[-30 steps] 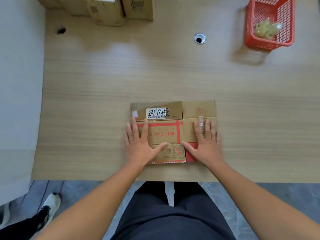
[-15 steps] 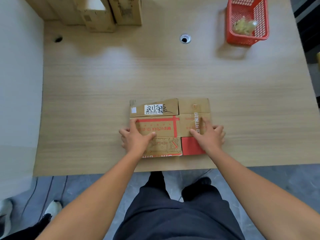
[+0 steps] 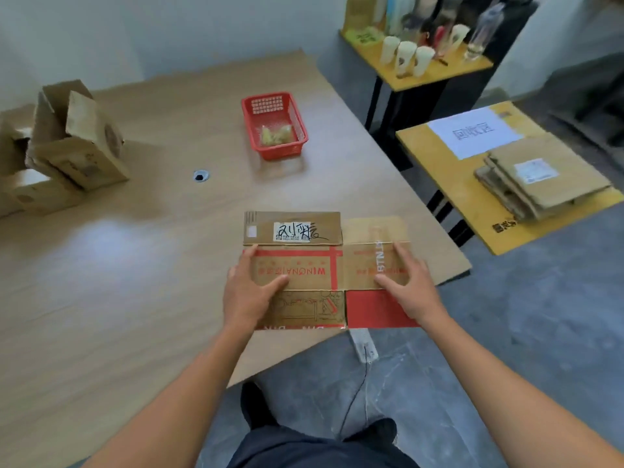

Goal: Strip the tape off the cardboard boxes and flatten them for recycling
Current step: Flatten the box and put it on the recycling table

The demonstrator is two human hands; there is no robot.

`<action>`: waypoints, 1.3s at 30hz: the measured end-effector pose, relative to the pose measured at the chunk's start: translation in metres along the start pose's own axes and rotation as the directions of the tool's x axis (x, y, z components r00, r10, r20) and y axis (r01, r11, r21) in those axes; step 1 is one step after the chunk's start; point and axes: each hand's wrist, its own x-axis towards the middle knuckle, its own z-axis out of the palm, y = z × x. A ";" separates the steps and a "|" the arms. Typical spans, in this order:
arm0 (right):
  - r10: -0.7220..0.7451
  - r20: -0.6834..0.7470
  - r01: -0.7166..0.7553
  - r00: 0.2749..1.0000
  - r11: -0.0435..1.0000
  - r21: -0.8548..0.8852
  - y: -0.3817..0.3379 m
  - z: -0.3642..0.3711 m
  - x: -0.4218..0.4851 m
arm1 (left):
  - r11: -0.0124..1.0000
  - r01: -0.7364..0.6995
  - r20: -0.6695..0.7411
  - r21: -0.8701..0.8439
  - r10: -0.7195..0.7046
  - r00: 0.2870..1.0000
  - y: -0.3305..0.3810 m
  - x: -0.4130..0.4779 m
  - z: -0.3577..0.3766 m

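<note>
A flattened cardboard box (image 3: 297,268) with red print and a white handwritten label is held flat at the near right corner of the wooden table (image 3: 135,265). Its near edge juts out over the floor. My left hand (image 3: 248,292) grips its left edge, thumb on top. At the right edge my right hand (image 3: 410,285) grips it, with the thumb and fingers lying on the upper face. Whether the box still touches the table I cannot tell.
Several unflattened boxes (image 3: 74,143) stand at the table's far left. A red basket (image 3: 275,125) holds crumpled tape, and a cable hole (image 3: 201,176) lies mid-table. To the right, a yellow side table (image 3: 449,170) carries a stack of flattened cardboard (image 3: 540,177) and a paper sign. Cups and bottles fill a shelf behind.
My hands went from pressing flat on the box to gripping its side edges. The view has swung right, and the box now sits at the table's corner, facing the yellow side table.
</note>
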 end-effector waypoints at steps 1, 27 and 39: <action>0.007 -0.041 -0.007 0.999 1.000 0.010 0.013 -0.028 0.000 | 0.999 -0.045 0.010 0.006 0.045 0.999 0.025 -0.003 0.017; 0.088 -0.394 -0.118 0.915 0.992 -0.054 0.274 -0.492 0.116 | 0.944 -0.292 0.252 -0.157 0.324 0.912 0.385 -0.016 0.466; 0.029 -0.098 -0.048 0.995 0.980 -0.195 0.312 -0.578 0.341 | 0.997 -0.074 0.155 0.022 0.069 0.986 0.462 0.071 0.574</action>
